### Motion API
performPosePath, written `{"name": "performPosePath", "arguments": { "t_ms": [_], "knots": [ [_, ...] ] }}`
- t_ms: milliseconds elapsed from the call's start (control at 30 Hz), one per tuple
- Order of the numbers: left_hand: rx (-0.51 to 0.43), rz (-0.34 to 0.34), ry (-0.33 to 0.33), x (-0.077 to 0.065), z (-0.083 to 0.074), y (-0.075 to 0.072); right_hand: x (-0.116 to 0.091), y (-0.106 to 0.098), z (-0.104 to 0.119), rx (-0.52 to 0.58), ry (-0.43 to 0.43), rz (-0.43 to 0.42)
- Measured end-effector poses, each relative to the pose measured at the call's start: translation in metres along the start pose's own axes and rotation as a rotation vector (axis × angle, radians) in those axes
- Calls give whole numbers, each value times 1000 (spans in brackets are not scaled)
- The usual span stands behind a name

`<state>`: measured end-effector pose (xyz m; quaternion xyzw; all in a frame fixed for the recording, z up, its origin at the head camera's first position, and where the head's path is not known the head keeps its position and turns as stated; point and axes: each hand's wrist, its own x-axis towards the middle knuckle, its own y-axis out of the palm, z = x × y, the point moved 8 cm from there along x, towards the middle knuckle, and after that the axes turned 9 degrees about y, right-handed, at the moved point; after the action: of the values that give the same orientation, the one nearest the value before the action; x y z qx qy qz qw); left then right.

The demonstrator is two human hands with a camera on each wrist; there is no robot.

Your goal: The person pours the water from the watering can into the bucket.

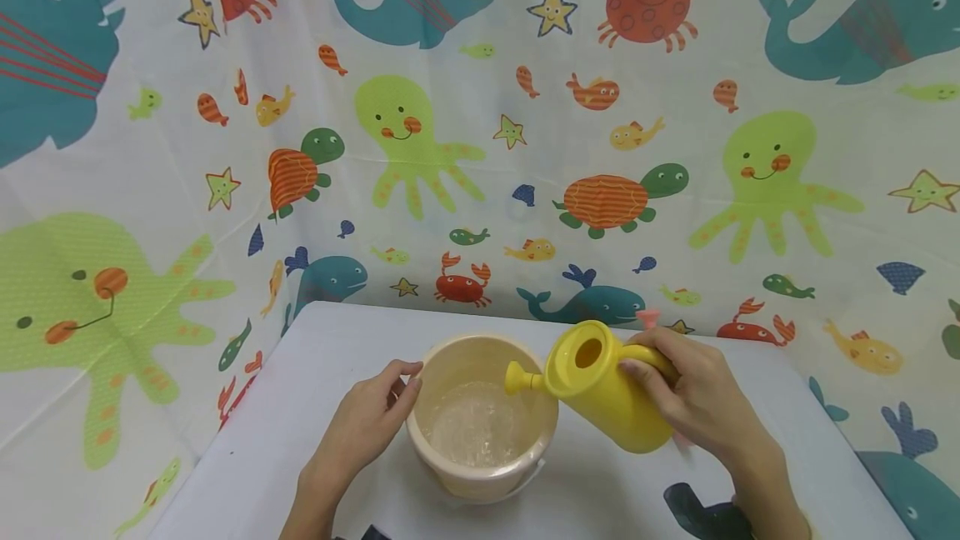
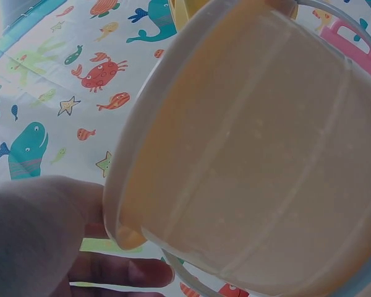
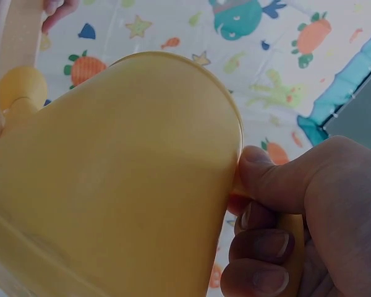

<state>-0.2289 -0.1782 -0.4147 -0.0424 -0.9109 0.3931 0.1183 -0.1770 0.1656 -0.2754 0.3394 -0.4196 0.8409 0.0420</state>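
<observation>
A cream bucket (image 1: pixel 480 486) stands on the white table, with what looks like rippling clear water (image 1: pixel 476 432) inside. At its left rim my left hand (image 1: pixel 369 411) rests its thumb and fingertips; in the left wrist view that hand (image 2: pixel 43 229) lies beside the rim, fingers extended near the thin bail handle (image 2: pixel 188 275). My right hand (image 1: pixel 697 390) grips the handle of a yellow watering can (image 1: pixel 626 407), thumb on top and fingers curled round it in the right wrist view. Tilted left, the can holds its spout (image 1: pixel 521 377) over the bucket's right side. No stream from the spout is discernible.
A pink object (image 1: pixel 648 317) stands mostly hidden behind the watering can; a pink handle (image 2: pixel 352 49) shows past the bucket in the left wrist view. A sea-animal curtain (image 1: pixel 480 148) hangs behind and beside the white table (image 1: pixel 315 357). A black strap-like thing (image 1: pixel 705 515) is near my right wrist.
</observation>
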Motion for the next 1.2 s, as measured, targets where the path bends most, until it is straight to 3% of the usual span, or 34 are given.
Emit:
{"name": "performPosePath", "arguments": {
  "t_ms": [1200],
  "knots": [
    [-8,6,-17,0,0,0,0,-1,1,-9,-7,-6]
  ]
}}
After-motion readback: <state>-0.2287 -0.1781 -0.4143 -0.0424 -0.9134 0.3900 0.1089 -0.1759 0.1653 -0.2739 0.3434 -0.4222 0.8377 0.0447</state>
